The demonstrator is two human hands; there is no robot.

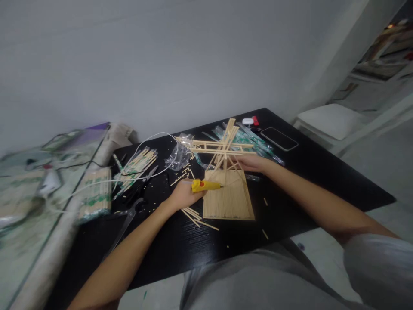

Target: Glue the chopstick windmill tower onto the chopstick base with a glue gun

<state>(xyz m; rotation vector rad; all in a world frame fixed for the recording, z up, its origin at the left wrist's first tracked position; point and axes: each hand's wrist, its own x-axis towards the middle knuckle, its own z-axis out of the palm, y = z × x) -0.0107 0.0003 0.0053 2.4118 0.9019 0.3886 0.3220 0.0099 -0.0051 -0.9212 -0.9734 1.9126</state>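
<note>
My left hand is closed round a yellow hot glue gun, its nozzle pointing right over a square panel of wooden sticks. A windmill-like stick model, with crossed ladder-shaped blades and thin slanted legs, rises at the panel's far edge. My right hand grips this model from the right; its fingertips are partly hidden behind the sticks. Whether the nozzle touches the panel I cannot tell. Several loose sticks lie below my left hand.
Left on the black table lie pliers, scissors and packs of sticks. A white cord arcs behind my left hand. Green-printed wrappers, a phone and an earbud case lie at the back right.
</note>
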